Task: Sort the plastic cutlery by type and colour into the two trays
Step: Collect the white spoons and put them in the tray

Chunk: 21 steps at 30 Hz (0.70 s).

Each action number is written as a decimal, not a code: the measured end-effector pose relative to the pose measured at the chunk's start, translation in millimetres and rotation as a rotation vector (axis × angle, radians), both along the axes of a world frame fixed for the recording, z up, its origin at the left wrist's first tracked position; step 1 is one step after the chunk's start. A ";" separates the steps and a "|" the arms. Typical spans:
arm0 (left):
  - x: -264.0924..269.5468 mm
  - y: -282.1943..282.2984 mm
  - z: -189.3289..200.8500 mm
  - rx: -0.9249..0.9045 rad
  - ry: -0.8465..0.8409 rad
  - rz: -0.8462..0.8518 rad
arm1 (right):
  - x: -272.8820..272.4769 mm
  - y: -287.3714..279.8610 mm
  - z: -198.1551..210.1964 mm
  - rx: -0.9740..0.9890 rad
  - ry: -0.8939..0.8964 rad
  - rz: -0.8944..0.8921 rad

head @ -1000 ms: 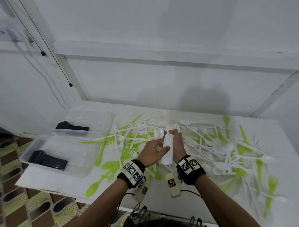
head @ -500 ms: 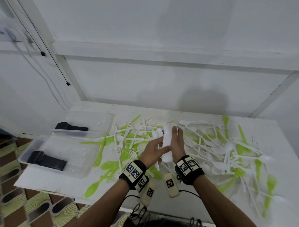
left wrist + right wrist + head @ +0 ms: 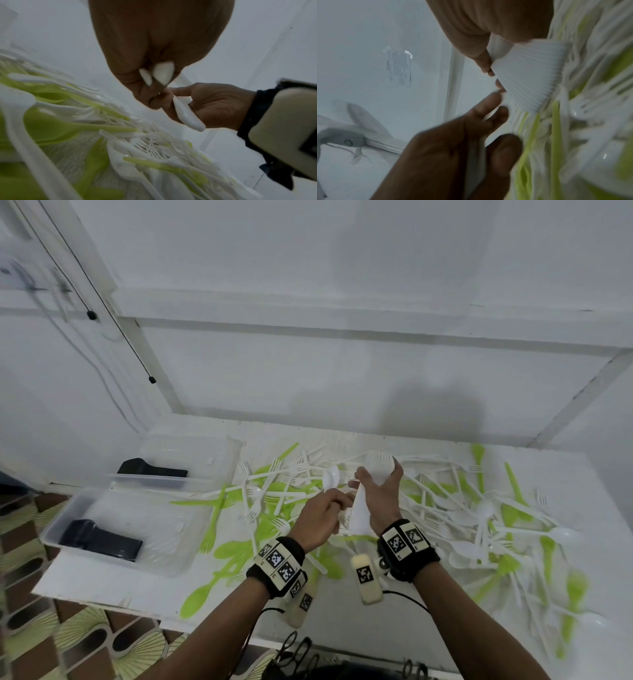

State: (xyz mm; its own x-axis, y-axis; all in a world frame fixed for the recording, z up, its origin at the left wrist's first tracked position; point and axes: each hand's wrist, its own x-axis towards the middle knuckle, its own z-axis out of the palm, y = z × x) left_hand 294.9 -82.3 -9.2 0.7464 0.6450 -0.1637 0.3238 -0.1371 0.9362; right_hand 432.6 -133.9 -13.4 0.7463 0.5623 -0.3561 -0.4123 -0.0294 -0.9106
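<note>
white forks (image 3: pixel 371 491), stacked and fanned, stand in the right hand (image 3: pixel 383 494), thumb and fingers curled round them above the desk (image 3: pixel 342 440). left hand (image 3: pixel 320 517) pinches white spoons (image 3: pixel 331 477) beside them. likely risk: the fan slipping apart (the grip looks loose at the tines) and dropping into the mixed pile (image 3: pixel 479 508), well apart from the trays (image 3: pixel 113 515).

White bench (image 3: pixel 113 583). Two clear trays (image 3: pixel 191 546) at its left end, one behind the other, each holding black cutlery (image 3: pixel 99 539). Loose white forks and spoons (image 3: pixel 479 510) mixed with green cutlery (image 3: pixel 236 553) cover the rest.
</note>
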 end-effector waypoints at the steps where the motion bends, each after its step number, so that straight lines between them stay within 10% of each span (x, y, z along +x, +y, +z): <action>1: -1.2 1.7 -0.9 -0.008 -0.025 0.031 | 2.8 -1.1 4.0 -0.007 -0.006 0.028; 13: -12.0 4.2 14.1 0.050 -0.067 -0.187 | 1.4 -7.0 0.6 -0.068 -0.056 0.182; 21: -6.7 15.1 -8.6 0.530 0.378 -0.249 | -3.9 -6.2 -4.0 -0.119 -0.075 0.190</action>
